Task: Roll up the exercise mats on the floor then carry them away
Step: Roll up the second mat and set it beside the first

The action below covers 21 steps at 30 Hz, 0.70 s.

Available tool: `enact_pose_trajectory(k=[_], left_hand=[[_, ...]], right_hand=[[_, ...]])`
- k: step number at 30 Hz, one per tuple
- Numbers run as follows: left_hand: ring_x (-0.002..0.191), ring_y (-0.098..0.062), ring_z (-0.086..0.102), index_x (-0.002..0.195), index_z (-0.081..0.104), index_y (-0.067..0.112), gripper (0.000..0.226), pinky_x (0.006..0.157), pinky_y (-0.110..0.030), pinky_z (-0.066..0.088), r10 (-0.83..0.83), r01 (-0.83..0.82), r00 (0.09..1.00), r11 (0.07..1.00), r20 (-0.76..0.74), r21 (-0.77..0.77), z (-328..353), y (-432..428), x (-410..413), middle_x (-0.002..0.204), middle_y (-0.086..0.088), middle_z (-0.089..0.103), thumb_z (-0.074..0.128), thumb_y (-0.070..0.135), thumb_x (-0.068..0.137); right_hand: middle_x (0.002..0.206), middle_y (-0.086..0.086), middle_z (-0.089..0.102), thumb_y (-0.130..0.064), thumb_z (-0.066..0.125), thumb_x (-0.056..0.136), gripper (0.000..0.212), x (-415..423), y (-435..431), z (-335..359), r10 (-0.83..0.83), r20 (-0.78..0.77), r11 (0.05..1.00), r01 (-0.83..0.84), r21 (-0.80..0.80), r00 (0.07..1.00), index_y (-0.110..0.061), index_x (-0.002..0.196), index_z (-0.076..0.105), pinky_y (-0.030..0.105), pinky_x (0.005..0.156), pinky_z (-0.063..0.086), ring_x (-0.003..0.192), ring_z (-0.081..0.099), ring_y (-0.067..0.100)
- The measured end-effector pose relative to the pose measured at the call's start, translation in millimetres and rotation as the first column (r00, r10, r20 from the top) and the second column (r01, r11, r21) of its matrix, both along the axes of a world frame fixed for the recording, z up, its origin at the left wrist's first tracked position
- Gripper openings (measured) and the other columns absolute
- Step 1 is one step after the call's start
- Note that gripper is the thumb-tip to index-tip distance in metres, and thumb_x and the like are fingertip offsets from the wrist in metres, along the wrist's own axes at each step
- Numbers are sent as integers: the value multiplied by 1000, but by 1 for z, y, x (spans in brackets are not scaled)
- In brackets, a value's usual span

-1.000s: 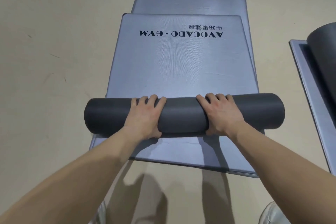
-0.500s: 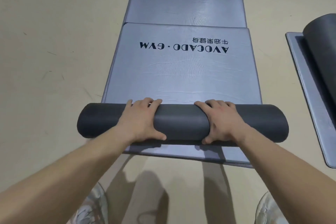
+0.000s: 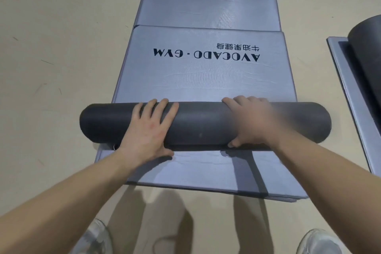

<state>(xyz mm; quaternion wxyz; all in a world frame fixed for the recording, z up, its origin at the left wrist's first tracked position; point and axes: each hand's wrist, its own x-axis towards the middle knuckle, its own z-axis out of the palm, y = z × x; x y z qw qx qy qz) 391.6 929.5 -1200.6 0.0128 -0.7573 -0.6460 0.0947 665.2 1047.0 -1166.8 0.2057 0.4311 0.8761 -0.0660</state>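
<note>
Your current step is rolling the mat point(image 3: 206, 76) away from you along the floor point(image 3: 51, 47).

1. Locate the roll point(image 3: 204, 123). It lies across the mat with its long axis running left to right. The printed, still-flat part of the mat lies directly beyond it, and a lower mat point(image 3: 206, 173) shows on the near side.
2. Check the left grip point(image 3: 148, 130). It lies spread over the top of the roll, with straight fingers point(image 3: 162, 105) reaching the far side and the thumb at the near base.
3. Check the right grip point(image 3: 249, 121). It is blurred, but it appears wrapped round the roll, with fingers over the top and the thumb tucked under the near side.
4. Note the spacing. Both grips sit about evenly either side of the roll's middle, and neither is clearly nearer the flat length.

The flat length lies straight ahead of both grips, so the next push should probably go forward, square to the long axis. Uneven pressure would likely skew the roll.

A second roll point(image 3: 367, 47) sits well apart to the right.
</note>
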Motion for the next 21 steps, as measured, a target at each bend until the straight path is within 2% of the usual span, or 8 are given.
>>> enact_pose_trajectory(k=[2,6,11,13,15,17,19,21], left_hand=[[130,-36,47,155,24,19,135,108,-54,35,2,-2,1000,1000,5,24,-2,14,-5,149,-11,45,76,83,48],[119,-33,54,151,24,27,124,104,-49,41,22,-20,1000,994,17,-103,15,35,-1,142,-3,49,71,83,51],[107,-29,57,148,24,29,118,97,-45,47,1,3,1000,963,15,-271,30,-11,15,133,0,52,70,83,53],[106,-28,57,148,24,29,116,96,-45,48,-7,8,1000,957,4,-291,33,-29,22,133,0,52,71,81,55],[108,-28,58,149,24,30,118,94,-43,49,4,3,1000,937,21,-348,38,-28,22,133,1,53,74,80,55],[110,-26,59,152,24,33,124,91,-42,51,78,-24,992,884,98,-466,48,-6,16,132,4,54,80,79,51],[116,-25,58,155,23,35,129,97,-43,50,143,-27,975,832,168,-554,53,12,10,135,6,55,83,78,49],[131,-25,50,159,19,33,132,110,-45,42,149,-50,973,881,175,-471,49,11,10,149,3,47,79,82,51]], right_hand=[[132,0,54,-81,79,44,128,-8,18,5,-36,20,995,38,-94,999,-35,150,25,45,96,47,114,58,29],[116,-4,55,-73,85,42,120,-16,27,16,-93,15,972,94,-216,996,-38,144,33,43,91,50,104,61,27],[122,-5,56,-70,88,45,121,0,-17,20,-86,61,928,102,-357,994,-36,147,32,45,98,50,111,59,25],[137,-2,52,-73,84,48,125,11,-44,18,-55,25,962,60,-266,998,-35,153,26,46,108,41,123,53,25],[153,5,40,-74,83,50,134,20,-78,10,-41,-10,998,40,-55,999,-29,159,18,52,118,27,139,40,30],[159,15,33,-73,88,43,146,26,-105,-4,-68,-50,993,73,91,996,-21,161,19,62,118,19,146,31,39],[162,16,28,-80,85,36,155,24,-109,-12,-108,-68,989,115,97,992,-20,161,17,66,118,14,150,24,42],[162,11,26,-86,80,36,153,16,-86,-11,-141,-83,988,146,52,986,-26,160,13,63,120,11,151,21,36]])
